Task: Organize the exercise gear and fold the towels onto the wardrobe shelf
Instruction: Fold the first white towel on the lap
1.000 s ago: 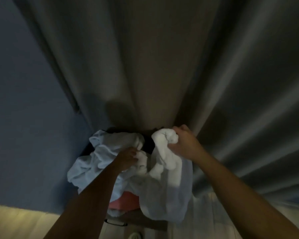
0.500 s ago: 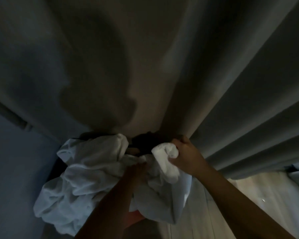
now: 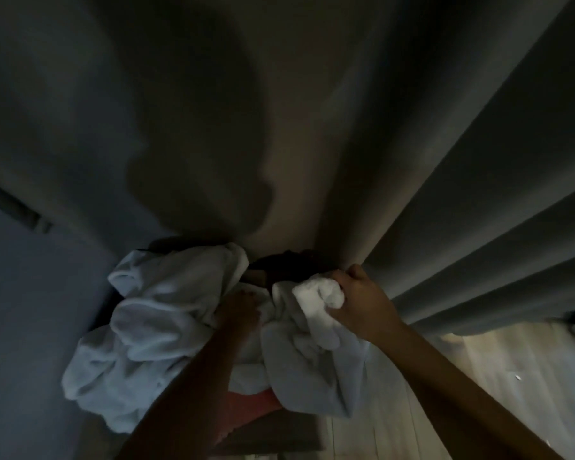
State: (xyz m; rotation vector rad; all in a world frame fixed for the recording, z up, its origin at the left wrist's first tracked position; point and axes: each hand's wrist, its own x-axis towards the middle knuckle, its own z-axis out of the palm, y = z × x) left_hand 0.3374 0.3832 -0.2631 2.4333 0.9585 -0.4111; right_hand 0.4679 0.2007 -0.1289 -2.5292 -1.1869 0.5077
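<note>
A heap of crumpled white towels [image 3: 153,343] lies low in the middle of the view, spilling left and down. My right hand [image 3: 362,303] grips a bunched corner of a white towel [image 3: 319,297] at the heap's right side, lifted a little. My left hand [image 3: 243,310] is pushed into the middle of the heap, its fingers buried among the folds. A pink thing [image 3: 249,410] shows under the towels. Something dark [image 3: 289,263] sits behind the heap; the dim light hides what it is.
A heavy grey curtain [image 3: 412,161] hangs right behind the towels and fills the upper view. A blue wall [image 3: 30,327] stands to the left. Pale wooden floor [image 3: 495,376] shows at the lower right.
The view has dropped closer to the towels and turned left. My left hand has sunk deeper into the heap. My right hand keeps its grip on the bunched towel.
</note>
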